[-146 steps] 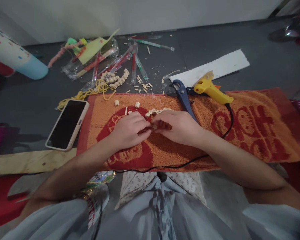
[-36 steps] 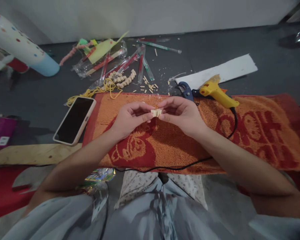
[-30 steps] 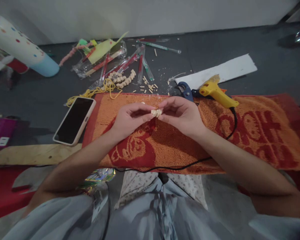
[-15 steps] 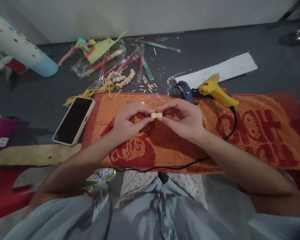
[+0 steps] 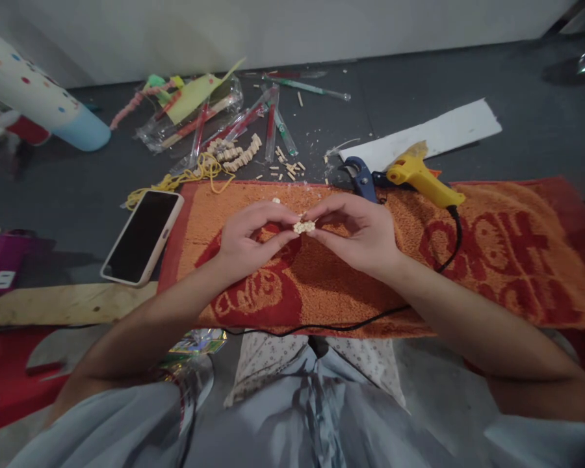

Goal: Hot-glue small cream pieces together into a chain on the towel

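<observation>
My left hand (image 5: pixel 248 237) and my right hand (image 5: pixel 358 227) meet above an orange and red towel (image 5: pixel 492 260). Between their pinched fingertips is a small cluster of pale wooden bits (image 5: pixel 303 227), held by both hands. The other fingers of each hand are curled in. Behind my right hand lie blue cutters (image 5: pixel 359 178) and a yellow glue gun (image 5: pixel 422 179) at the towel's far edge.
A phone (image 5: pixel 141 237) lies face up left of the towel. Behind it are yellow cord (image 5: pixel 195 172), a row of wooden pieces (image 5: pixel 234 155), loose offcuts and plastic-wrapped sticks (image 5: pixel 199 120). A white paper strip (image 5: pixel 448 127) lies far right, a wooden board (image 5: pixel 53 304) near left. The gun's black cable (image 5: pixel 322 328) crosses the towel's near edge.
Earlier both hands were pressed down on the towel. They have since lifted with the wooden cluster pinched between them, and in the last second they drifted slightly toward me, turning the piece.
</observation>
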### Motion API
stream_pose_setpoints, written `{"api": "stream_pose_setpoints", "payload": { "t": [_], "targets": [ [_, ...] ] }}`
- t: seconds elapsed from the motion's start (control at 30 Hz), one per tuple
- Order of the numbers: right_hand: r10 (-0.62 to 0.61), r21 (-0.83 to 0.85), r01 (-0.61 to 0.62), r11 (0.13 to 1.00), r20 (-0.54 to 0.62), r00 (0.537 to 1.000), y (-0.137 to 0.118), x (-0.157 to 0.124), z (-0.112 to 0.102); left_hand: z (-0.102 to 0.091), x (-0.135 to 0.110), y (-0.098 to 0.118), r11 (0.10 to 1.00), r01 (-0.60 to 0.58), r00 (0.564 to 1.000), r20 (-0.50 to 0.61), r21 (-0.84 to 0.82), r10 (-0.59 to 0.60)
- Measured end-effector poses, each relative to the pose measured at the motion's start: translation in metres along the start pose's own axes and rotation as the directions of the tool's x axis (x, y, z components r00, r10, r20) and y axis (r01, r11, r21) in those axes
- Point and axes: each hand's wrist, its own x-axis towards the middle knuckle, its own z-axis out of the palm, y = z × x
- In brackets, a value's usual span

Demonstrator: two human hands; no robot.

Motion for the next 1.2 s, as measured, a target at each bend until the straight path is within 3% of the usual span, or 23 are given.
{"api": "stream_pose_setpoints", "payload": {
  "t": [0.63, 0.87, 1.0, 1.07, 1.2],
  "targets": [
    [-0.019, -0.059, 0.023, 0.998, 0.075, 0.997, -0.004, 0.0, -0.005, 0.002, -0.002, 0.012, 0.995, -0.009, 1.0, 0.016, 0.101, 0.007],
    [0.051, -0.063, -0.057, 0.996, -0.103, 0.993, -0.025, 0.013, -0.045, -0.007, -0.003, 0.014, 0.996, 0.011, 1.0, 0.016, 0.09, -0.012],
    [0.213, -0.183, -0.204, 0.962, 0.032, 0.977, -0.024, 0.006, -0.068, -0.013, 0.0, 0.016, 0.998, -0.037, 0.992, 0.119, 0.049, 0.031],
    [0.247, -0.308, -0.218, 0.926, 0.058, 0.967, -0.019, -0.002, -0.072, -0.015, 0.002, 0.019, 0.997, -0.05, 0.975, 0.217, 0.057, 0.037],
    [0.254, -0.541, -0.177, 0.822, 0.072, 0.964, -0.008, -0.015, -0.067, -0.016, 0.005, 0.02, 0.991, -0.057, 0.96, 0.28, 0.123, 0.021]
  ]
}}
